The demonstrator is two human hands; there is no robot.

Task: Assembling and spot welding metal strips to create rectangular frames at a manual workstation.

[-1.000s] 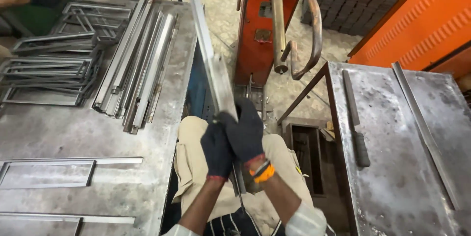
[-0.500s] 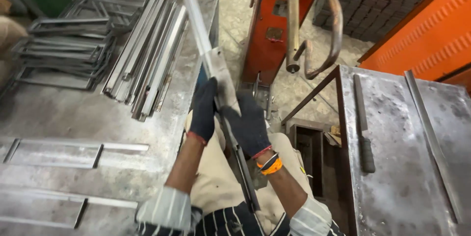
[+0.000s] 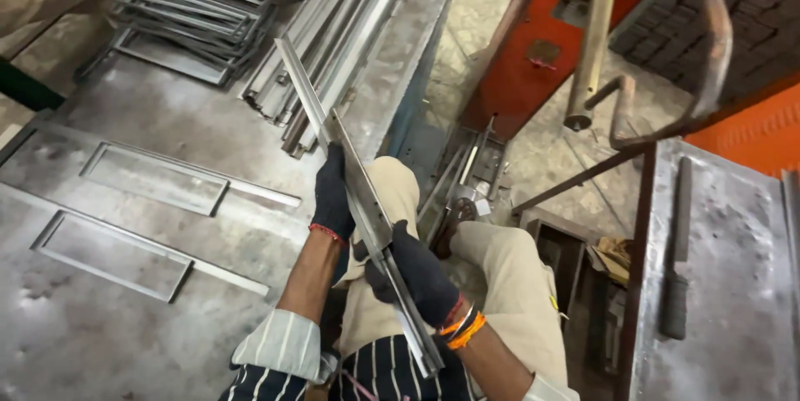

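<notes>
Above the person's lap, both gloved hands clamp a long flat steel strip (image 3: pixel 367 201) (dull grey, straight-edged): left hand (image 3: pixel 333 193) higher, right hand (image 3: pixel 412 272) lower, beside a scuffed metal bench (image 3: pixel 100 318).

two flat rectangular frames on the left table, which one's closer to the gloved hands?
The upper frame, whose right end reaches toward the left hand. The lower frame lies nearer the picture's left edge.

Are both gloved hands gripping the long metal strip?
Yes: the left hand clasps the long metal strip near its middle and the right hand grips it lower down, above the lap.
</notes>
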